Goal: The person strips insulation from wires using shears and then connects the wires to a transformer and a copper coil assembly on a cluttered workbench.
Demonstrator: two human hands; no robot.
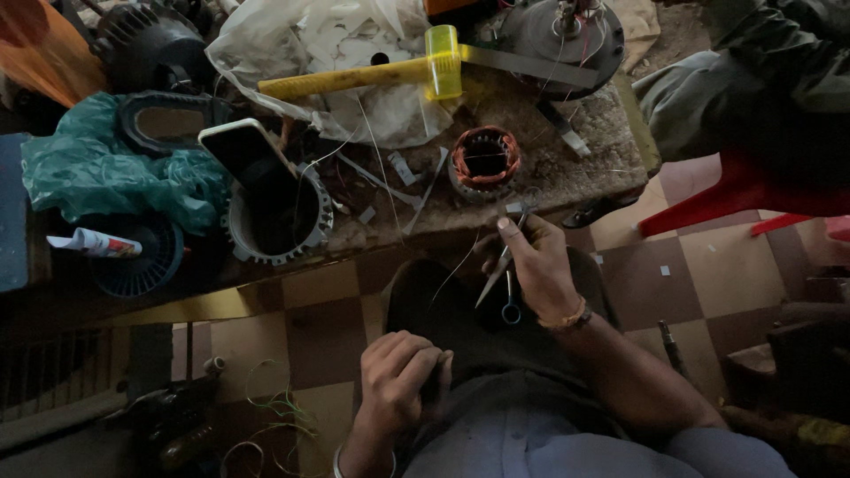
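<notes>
My right hand [540,265] holds a small pair of scissors [501,283] with blue handles and a thin white thread [456,270], just below the low workbench's front edge. Straight above it on the bench [584,150] stands a motor stator with copper windings [485,159]. My left hand [398,376] rests low near my lap with its fingers curled closed; anything inside it is hidden.
A yellow mallet [398,73] lies across a clear plastic bag [310,44]. A toothed metal motor housing [279,217], a phone [243,150], a teal bag [106,168] and a glue tube [93,243] crowd the left. Another person sits on a red stool [753,190] at right. Loose wire [274,407] lies on the checkered floor.
</notes>
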